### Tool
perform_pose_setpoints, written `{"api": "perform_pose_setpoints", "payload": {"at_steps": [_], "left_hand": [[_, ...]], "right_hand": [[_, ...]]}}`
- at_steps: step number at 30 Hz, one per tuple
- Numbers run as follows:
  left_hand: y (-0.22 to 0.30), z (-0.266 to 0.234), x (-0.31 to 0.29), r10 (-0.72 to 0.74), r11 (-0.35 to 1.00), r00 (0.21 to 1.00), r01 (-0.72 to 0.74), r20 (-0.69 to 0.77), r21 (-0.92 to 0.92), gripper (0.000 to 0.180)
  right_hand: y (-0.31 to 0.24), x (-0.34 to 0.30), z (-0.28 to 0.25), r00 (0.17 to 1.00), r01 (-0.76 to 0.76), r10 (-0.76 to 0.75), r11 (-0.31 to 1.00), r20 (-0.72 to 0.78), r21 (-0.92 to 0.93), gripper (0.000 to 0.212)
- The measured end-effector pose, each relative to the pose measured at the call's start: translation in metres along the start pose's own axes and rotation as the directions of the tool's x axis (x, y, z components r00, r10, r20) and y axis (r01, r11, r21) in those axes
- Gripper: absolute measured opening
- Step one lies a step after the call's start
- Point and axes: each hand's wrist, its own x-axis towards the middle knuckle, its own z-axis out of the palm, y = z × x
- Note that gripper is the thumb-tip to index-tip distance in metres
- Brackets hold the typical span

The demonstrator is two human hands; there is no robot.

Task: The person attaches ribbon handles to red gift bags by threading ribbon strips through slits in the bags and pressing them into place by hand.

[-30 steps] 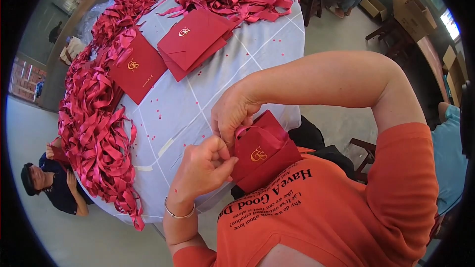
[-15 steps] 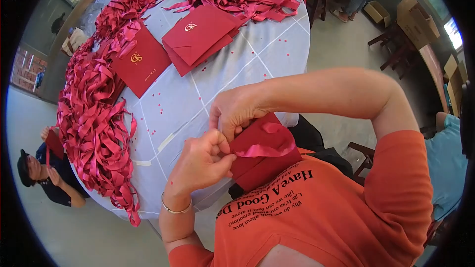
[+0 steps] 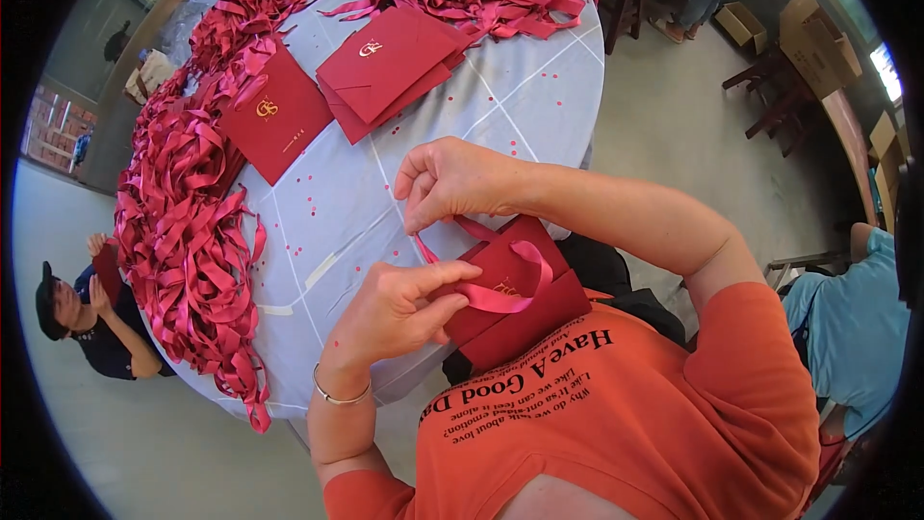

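A small dark red paper gift bag [image 3: 491,327] leans against my orange shirt at the table's edge. A shiny pink-red ribbon [image 3: 505,304] loops out over its front. My left hand [image 3: 399,313], with a bangle at the wrist, is closed with thumb and fingertips pinching this ribbon beside the bag. Above the bag, my right hand [image 3: 452,183] is also closed, its fingertips holding a ribbon strand [image 3: 424,248] that runs down toward the bag's top. Where that strand passes through the bag is partly hidden by my left hand.
Heaps of red ribbons [image 3: 188,193] line the left and far sides of the white-covered round table [image 3: 361,202]. Flat red bags [image 3: 385,63] lie stacked beyond my hands, with another [image 3: 274,120] to their left. Small red paper dots are scattered about. Other people [image 3: 106,318] sit or stand around.
My right hand has lifted away from the bag, drawing a ribbon strand up and left. The ribbon loop on the bag's front now stands rounder. My left hand remains near the bag.
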Motion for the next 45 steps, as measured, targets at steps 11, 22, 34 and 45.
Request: {"api": "perform_pose_setpoints", "payload": {"at_steps": [11,22,34,45], "left_hand": [[-0.003,0.004,0.001,-0.034,0.999,0.999,0.034,-0.027,0.006,0.018],[-0.005,0.002,0.005,-0.09,0.996,0.995,0.089,-0.031,-0.029,0.006],[0.005,-0.021,0.004,-0.362,0.932,0.932,0.362,-0.015,-0.003,0.017],[0.062,-0.066,0.066,-0.283,0.64,0.943,0.047,0.178,0.767,0.015]], "right_hand": [[0.004,0.005,0.001,0.987,-0.016,0.018,1.0,-0.159,0.014,0.038],[0.009,0.009,-0.006,0.91,0.18,-0.158,0.983,-0.384,0.023,0.033],[0.017,-0.08,-0.024,0.869,0.165,-0.442,0.683,-0.223,-0.711,0.015],[0.031,-0.108,0.018,0.874,0.37,-0.486,0.66,0.004,-0.653,0.014]]}}
